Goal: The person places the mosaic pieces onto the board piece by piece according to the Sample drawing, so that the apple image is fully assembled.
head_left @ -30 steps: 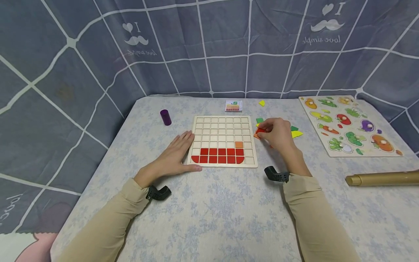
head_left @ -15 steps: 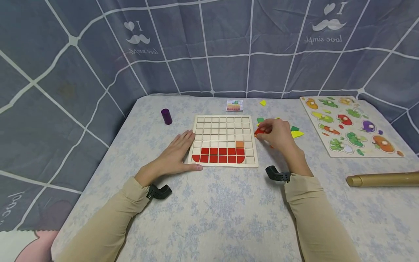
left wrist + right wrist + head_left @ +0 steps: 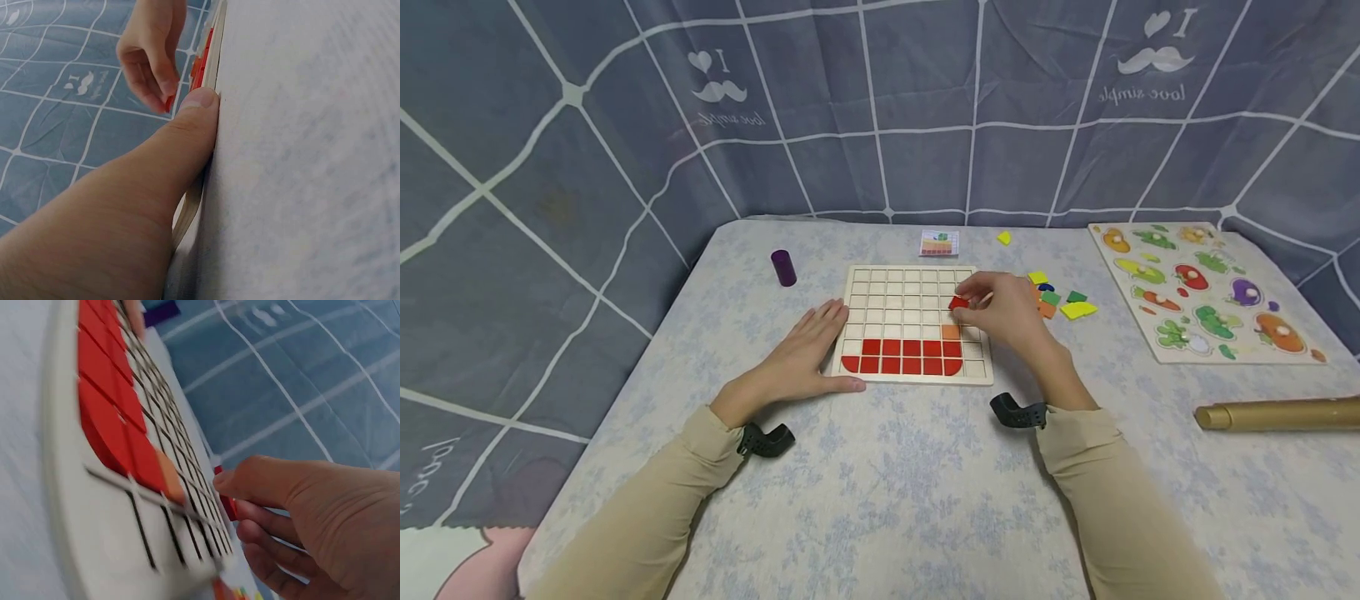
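Note:
A wooden grid board (image 3: 891,304) lies on the table, its two nearest rows partly filled with red tiles (image 3: 911,357). The end tiles of the front row have rounded corners. One orange tile (image 3: 951,332) sits in the row above, toward the right. My left hand (image 3: 801,354) rests along the board's left side, fingers extended and thumb at the front edge. Between thumb and fingers, my right hand (image 3: 1003,312) pinches a small red tile (image 3: 226,495) over the right part of the board. The fingers partly cover that tile.
Loose yellow, green, orange and blue pieces (image 3: 1050,297) lie right of the board. Behind it are a small picture card (image 3: 939,242) and a yellow piece (image 3: 1003,238). A purple cylinder (image 3: 784,268) stands left; a vegetable puzzle (image 3: 1198,292) and gold tube (image 3: 1277,412) lie right.
My right hand has picked up the red tile from the loose pieces and carried it left over the board. The left hand has stayed in place.

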Available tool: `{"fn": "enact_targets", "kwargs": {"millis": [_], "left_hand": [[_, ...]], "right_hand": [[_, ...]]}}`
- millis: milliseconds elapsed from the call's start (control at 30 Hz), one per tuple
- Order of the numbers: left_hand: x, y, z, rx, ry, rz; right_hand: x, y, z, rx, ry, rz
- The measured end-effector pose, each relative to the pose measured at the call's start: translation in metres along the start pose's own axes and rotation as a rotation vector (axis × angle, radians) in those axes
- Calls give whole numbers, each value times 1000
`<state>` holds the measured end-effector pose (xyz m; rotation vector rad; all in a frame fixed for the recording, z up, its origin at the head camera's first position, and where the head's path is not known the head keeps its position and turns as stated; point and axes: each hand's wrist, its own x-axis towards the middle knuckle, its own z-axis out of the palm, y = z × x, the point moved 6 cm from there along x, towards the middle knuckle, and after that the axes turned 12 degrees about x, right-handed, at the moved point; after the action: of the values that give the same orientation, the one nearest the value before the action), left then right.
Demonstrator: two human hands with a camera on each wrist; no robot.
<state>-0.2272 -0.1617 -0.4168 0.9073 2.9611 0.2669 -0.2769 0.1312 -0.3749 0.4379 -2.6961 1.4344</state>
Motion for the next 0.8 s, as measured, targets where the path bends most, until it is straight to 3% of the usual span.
{"fn": "enact_targets", "kwargs": {"millis": [200, 367, 800], "left_hand": [[0, -1, -2, -1, 9, 6], [1, 0, -1, 0, 4, 3], [1, -1, 0, 12, 7, 5]], "right_hand": [[-4, -27, 41, 61, -130, -75], [-7, -38, 65, 64, -207, -125], [0, -61, 105, 124, -240, -144]]}}
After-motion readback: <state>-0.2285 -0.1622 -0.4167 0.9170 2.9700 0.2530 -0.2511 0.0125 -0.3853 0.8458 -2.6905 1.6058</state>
